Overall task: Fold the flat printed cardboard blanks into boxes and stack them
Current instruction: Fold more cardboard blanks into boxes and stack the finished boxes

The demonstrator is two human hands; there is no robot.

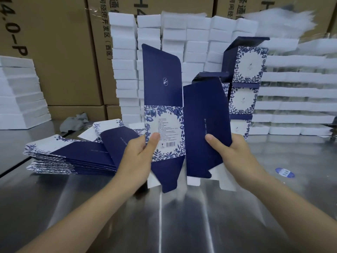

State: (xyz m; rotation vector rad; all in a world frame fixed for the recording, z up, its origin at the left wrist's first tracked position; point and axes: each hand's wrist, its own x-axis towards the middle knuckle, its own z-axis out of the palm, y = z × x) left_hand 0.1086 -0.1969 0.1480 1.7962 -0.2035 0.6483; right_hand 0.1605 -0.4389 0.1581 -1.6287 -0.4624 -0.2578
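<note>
- Done: at least three folded boxes [245,70] stand stacked right of centre, in front of white foam blocks [125,52]. The top one's lid flap is still up.
- Left: a thick pile of flat blanks [73,154] lies on the bench [182,216] at lower left, so I judge most of the work remains.
- In hand: one blank [164,79] is upright at centre frame above the bench, its panels only starting to angle apart.
- The left hand [138,152] has its grip closed on the printed panel, thumb in front.
- The right hand [231,154] has its grip closed on the navy panel, thumb in front.
</note>
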